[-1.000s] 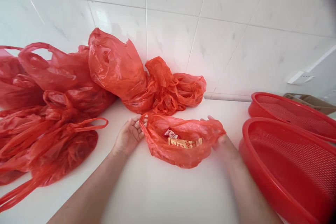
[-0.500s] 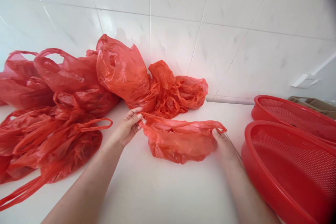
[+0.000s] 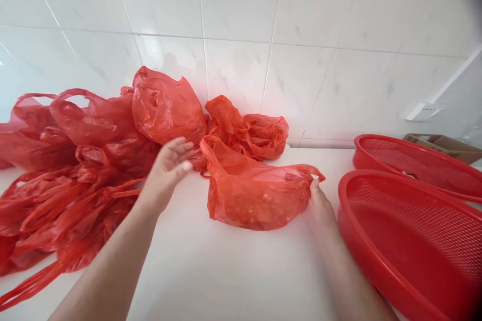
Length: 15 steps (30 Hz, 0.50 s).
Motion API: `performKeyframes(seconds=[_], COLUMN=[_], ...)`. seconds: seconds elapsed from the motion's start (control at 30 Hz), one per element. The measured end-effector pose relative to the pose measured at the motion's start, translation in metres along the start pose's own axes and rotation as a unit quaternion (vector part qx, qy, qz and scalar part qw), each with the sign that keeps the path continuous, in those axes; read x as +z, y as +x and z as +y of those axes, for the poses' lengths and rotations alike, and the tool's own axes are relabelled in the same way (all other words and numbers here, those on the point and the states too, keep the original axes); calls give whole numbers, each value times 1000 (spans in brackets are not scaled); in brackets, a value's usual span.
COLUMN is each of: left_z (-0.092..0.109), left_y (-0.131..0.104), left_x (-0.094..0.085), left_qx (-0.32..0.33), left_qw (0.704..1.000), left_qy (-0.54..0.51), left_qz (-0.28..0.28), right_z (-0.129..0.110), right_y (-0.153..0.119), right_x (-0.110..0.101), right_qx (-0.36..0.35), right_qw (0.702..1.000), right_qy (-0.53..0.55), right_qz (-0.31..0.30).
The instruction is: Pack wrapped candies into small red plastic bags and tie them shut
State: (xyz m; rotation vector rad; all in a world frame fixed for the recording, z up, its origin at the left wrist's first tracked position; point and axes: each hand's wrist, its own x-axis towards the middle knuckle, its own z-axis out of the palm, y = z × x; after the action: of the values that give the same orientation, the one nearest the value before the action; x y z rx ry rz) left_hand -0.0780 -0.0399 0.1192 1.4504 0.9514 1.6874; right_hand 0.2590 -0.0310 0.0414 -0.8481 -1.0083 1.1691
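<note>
A thin red plastic bag [image 3: 256, 200] rests on the white table in front of me, its mouth partly spread and its contents too hidden to make out. At its right end, my right hand [image 3: 319, 200] pinches the bag by the handle; most of those fingers are behind the plastic. My left hand [image 3: 169, 168] is off the bag, a little to its left, with fingers apart and nothing in them. The bag's left handle [image 3: 208, 146] stands up by itself near that hand.
Several filled red plastic bags [image 3: 101, 120] crowd the left side, and crumpled ones [image 3: 248, 133] lie against the tiled wall [image 3: 237, 0]. Two red mesh baskets [image 3: 376, 246] stand on the right. Behind them are a cardboard box [image 3: 448, 148] and a wall socket [image 3: 424, 111].
My left hand has let go of the bag's left handle and moved away to the left, opening. The bag's left side now stands higher. My right hand keeps its hold; the view has tilted up slightly.
</note>
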Motion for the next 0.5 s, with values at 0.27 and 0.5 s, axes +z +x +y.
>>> performKeyframes(seconds=[0.27,0.5], left_z=[-40,-47], left_y=[-43,-35], left_x=[20,62], left_qx=[-210,-130], left_qw=[939,969], left_qy=[-18,-18], left_qz=[-272,-211], right_z=[-10,6], right_y=[-9,-12], right_x=[15,21], right_qx=[15,64], right_qw=[983,994], right_qy=[-41,35], right_qz=[-177,-84])
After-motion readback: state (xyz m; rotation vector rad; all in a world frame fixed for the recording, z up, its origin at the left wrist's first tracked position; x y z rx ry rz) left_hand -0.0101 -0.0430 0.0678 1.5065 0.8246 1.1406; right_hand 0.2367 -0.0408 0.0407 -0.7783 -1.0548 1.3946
